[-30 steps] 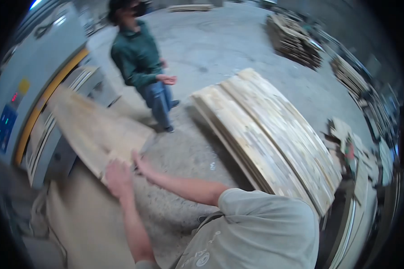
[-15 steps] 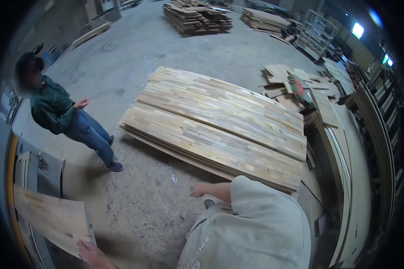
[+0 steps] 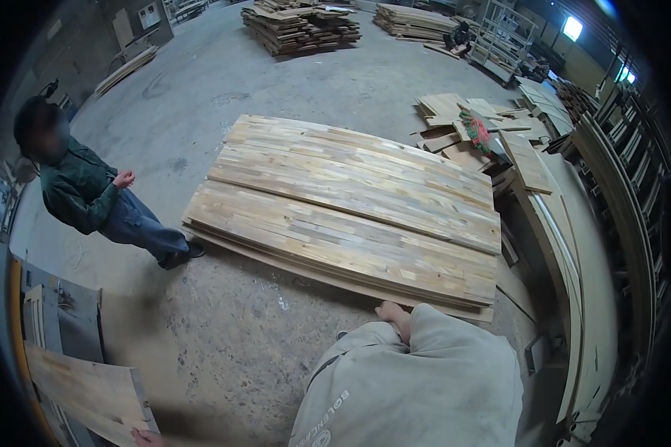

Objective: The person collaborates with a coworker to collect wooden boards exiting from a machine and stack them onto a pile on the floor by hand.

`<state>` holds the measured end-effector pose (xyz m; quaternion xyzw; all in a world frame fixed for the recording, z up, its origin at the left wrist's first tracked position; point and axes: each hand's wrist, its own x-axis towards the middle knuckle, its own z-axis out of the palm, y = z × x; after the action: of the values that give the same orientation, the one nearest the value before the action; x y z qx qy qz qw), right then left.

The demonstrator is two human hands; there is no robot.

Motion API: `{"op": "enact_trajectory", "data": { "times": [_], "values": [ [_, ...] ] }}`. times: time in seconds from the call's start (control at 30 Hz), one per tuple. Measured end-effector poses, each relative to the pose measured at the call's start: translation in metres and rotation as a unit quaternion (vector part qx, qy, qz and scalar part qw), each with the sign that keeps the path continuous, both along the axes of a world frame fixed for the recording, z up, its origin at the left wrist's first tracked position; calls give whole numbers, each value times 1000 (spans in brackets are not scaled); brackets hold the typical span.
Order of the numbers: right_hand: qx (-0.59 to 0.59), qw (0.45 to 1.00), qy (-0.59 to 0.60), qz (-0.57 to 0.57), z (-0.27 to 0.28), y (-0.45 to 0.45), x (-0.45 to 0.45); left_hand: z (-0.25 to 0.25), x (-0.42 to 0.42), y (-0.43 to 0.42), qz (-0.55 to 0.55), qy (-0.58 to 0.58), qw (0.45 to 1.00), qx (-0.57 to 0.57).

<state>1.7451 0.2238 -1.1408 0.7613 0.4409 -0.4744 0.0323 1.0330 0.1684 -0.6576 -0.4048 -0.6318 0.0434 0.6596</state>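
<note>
At the lower left, a flat wooden board (image 3: pixel 89 387) rests against grey machinery. My left hand (image 3: pixel 149 438) is at its near edge, fingers closed on the rim; the frame's bottom cuts off most of that hand. My right hand (image 3: pixel 390 311) hangs in front of my body, fingers curled in, and nothing shows in it. Just beyond it is the near edge of a low stack of laminated wood panels (image 3: pixel 343 201). Whether this hand touches the stack is hard to tell.
A person in a dark green jacket (image 3: pixel 82 182) stands left of the stack. Scrap boards (image 3: pixel 455 123) with a red and green bundle (image 3: pixel 475 132) lie to the right. Long panels (image 3: pixel 574 246) and a rack (image 3: pixel 626 194) line the right side. Lumber piles (image 3: pixel 298 28) stand farther back.
My right hand has moved right, closer to the panel stack's near edge. The view has shifted, and less of my left hand shows at the board. The other person's feet have shifted slightly.
</note>
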Motion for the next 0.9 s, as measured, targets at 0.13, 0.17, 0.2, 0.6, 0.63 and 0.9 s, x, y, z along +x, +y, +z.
{"op": "enact_trajectory", "data": {
  "times": [0.13,0.17,0.2,0.6,0.63,0.9],
  "values": [
    [65,997,38,10,43,34,-35,-4,-12,4,2,-28,999,31],
    [96,994,48,12,53,44,-41,-12,-30,5,-20,12,998,51],
    [127,990,57,13,58,54,-45,-19,-43,5,-41,52,995,71],
    [152,986,68,-10,71,41,-69,-13,-69,4,-15,90,994,61],
    [159,986,57,-10,43,31,-64,-12,-67,5,-17,86,994,66],
    [98,989,3,-108,39,-26,-19,-15,-96,6,-16,36,999,24]
  ]
}}
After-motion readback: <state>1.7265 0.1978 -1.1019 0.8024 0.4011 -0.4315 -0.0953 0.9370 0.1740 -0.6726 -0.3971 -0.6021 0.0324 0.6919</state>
